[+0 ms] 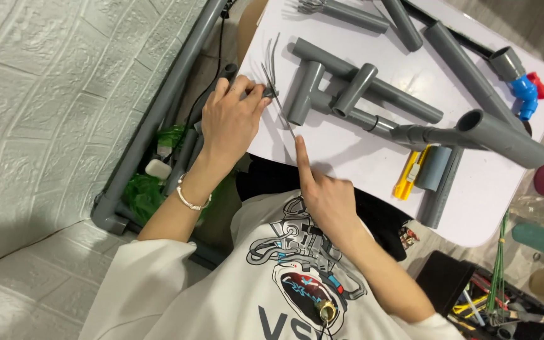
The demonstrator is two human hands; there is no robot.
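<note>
Thin grey wire strands (273,63), bent and bunched at one end, lie at the near-left edge of the white round-cornered tabletop (347,157). My left hand (231,123) is closed on them, thumb and fingertips pinching the bunch where the strands meet. One long strand runs down from the pinch toward my right hand (325,195). That hand holds nothing: its index finger is stretched out with the tip on the table by the strand's lower end, and the other fingers are curled in. I cannot tell whether the fingertip is actually on the strand.

As I judge it, the pinch should stay close to the junction so the loose ends do not spring. The right fingertip should press flat rather than drag.

Just beside the wire stands the grey plastic pipe assembly (347,88) of tees and short stubs, so there is little room to its right. A yellow utility knife (408,176) and a short grey pipe sleeve (436,167) lie further along, well apart from both hands.

The table edge runs right under my left wrist. Beyond it a grey pipe frame (158,107) stands against the white brick-pattern wall (45,94), so the open space is the bare strip in front of me.
</note>
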